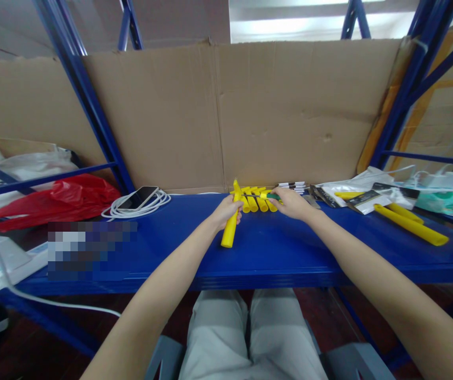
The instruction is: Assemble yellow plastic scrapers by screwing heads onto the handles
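Note:
My left hand (229, 211) is closed round a yellow tube-like piece (230, 230), which stands tilted over the blue shelf. In my right hand (289, 202) is a green-handled tool (273, 197), gripped between the fingers. Its thin dark shaft points left and reaches the upper part of the yellow piece; the exact contact at the tip is too small to tell. Several more yellow pieces (253, 203) lie in a row behind and between my hands. What they look like at their far ends is partly hidden.
On the blue shelf (273, 250), a phone (140, 198) lies on a coiled white cable at left, beside a red plastic bag (64, 200). More yellow tubes (412, 224) and packets lie right. Cardboard (289, 116) stands behind; a white power strip (16, 264) lies far left.

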A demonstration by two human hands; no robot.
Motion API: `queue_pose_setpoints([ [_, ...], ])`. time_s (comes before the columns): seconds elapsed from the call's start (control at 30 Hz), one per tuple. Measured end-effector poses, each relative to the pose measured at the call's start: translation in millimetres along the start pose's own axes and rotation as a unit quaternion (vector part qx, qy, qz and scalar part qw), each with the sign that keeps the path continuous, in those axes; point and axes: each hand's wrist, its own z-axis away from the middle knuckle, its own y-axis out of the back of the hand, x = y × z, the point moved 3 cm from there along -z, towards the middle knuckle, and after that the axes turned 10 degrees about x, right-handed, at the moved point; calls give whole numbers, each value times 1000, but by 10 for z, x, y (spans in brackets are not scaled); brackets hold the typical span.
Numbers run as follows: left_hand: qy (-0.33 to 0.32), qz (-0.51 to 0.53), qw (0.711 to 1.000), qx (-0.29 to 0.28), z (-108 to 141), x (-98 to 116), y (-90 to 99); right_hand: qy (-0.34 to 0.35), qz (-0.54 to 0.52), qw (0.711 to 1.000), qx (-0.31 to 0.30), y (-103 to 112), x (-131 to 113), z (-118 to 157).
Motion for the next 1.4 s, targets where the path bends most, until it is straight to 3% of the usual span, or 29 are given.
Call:
queue_pose_setpoints([
  [0.47,22,-10,1000,2,-44,-93,-3,50,75,996,20,68,-58,27],
  [0.77,24,-27,999,10,-7,-61,-23,2,94,995,-32,51,-108,22],
  [1.17,11,-30,999,15,-7,-53,-26,-9,45,997,-56,3,-78,19],
  [1.4,11,-26,1000,8,-32,-78,-23,20,53,996,-63,28,-80,14],
])
